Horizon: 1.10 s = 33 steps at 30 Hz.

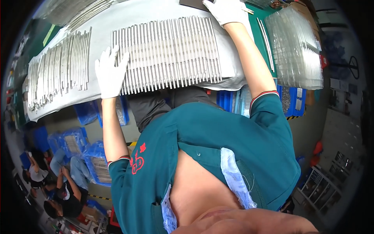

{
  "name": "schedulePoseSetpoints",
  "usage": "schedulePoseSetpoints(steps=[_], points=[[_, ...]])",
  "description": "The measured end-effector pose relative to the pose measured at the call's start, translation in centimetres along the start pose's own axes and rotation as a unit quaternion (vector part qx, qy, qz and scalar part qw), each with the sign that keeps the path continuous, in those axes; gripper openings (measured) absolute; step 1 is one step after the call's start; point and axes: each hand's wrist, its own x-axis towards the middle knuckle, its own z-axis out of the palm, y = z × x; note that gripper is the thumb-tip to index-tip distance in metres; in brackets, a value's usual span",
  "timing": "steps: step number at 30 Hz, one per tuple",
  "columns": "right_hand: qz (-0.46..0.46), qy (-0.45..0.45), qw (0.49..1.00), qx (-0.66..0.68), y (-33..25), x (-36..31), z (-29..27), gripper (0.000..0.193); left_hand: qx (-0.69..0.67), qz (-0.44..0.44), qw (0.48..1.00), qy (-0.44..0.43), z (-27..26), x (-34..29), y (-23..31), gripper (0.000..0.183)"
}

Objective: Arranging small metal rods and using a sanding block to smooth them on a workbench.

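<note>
My left hand (110,74), in a white glove, lies with its fingers spread at the left edge of a row of slim silver metal rods (167,52). Its thumb side touches the outermost rods. The rods lie side by side on a white cloth (230,58). At the far edge, my gloved right hand (228,11) reaches beyond the row's right end. One of its digits meets the corner of a dark flat piece (193,4), cut off by the picture's top. The right hand's other fingers are partly out of view, so its grip cannot be made out.
More silver rods (60,66) lie in a looser row at the left. Clear plastic trays (294,46) are stacked at the right, beside a few thin rods (266,45) on a green surface. Blue bins (97,163) stand below the table; other people (66,195) sit at lower left.
</note>
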Motion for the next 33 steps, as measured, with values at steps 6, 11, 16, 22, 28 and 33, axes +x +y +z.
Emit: schedulePoseSetpoints(steps=[6,11,16,22,28,33], points=[[-0.015,-0.074,0.997,0.028,-4.9,-0.5,0.3,0.055,0.041,0.001,0.999,-0.023,0.0,-0.7,-0.6,0.033],[-0.278,-0.055,0.959,-0.014,-2.1,-2.7,9.4,0.055,0.030,0.013,0.999,-0.042,0.4,-0.3,-0.7,0.035],[-0.291,-0.107,0.949,-0.059,-1.1,-2.9,7.6,0.052,-0.097,-0.097,0.990,-0.044,1.1,-0.3,-0.8,0.035],[-0.242,-0.230,0.935,-0.125,-1.8,-2.0,1.0,0.044,-0.030,-0.060,0.996,-0.059,1.3,-1.0,-1.8,0.036],[-0.219,-0.176,0.918,-0.280,-4.1,-3.4,3.7,0.049,0.064,0.017,0.995,-0.074,0.8,-1.5,-2.0,0.039],[-0.279,-0.109,0.954,-0.033,-1.3,-3.0,9.8,0.052,0.044,0.015,0.996,-0.072,0.8,-1.1,-1.4,0.039]])
